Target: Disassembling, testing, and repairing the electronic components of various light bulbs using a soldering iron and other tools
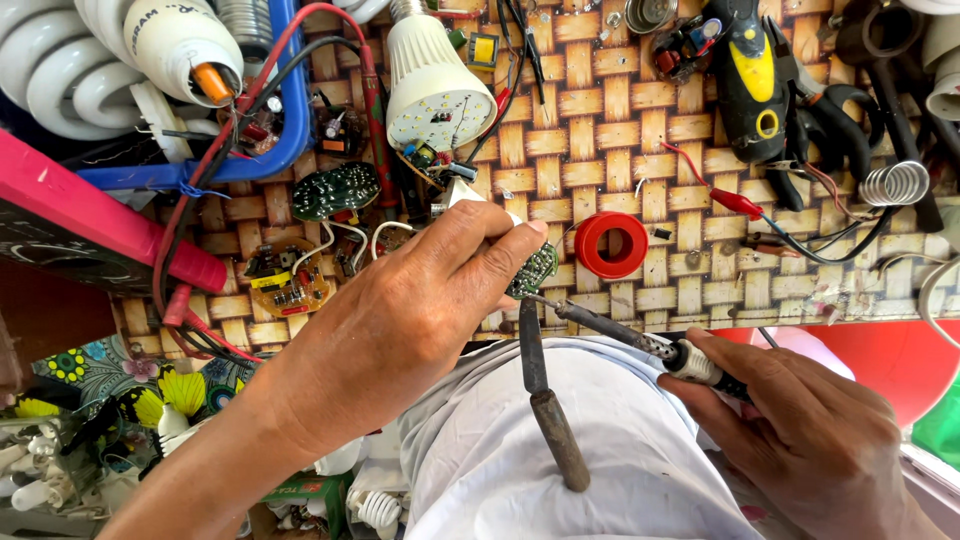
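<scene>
Step in hand: soldering on a small circuit board. The left hand (400, 310) pinches the green circuit board (533, 270) between thumb and fingertips, holding it in the air just above the near edge of the woven surface (600, 150), over the person's lap. The right hand (800, 440) is clenched around the handle of the soldering iron (640, 340), whose tip appears to meet the lower edge of the board. A second dark tool with a wooden handle (550, 410) lies on the white cloth (620, 450) covering the lap, its end pointing up toward the board.

Next move, as a judgement: the joint calls for a steady tip on one pad and a fixed board angle; the red spool (611, 245) just beside the board is probably solder and would need a free finger or a regrip to feed.

Limits of view:
- The board is mostly covered by the left fingers; its components and the exact contact point cannot be made out.
- The right hand is cut off by the lower frame edge.
- An opened lamp bulb (435, 85), loose boards and wires clutter the far surface; their connections cannot be traced.
</scene>
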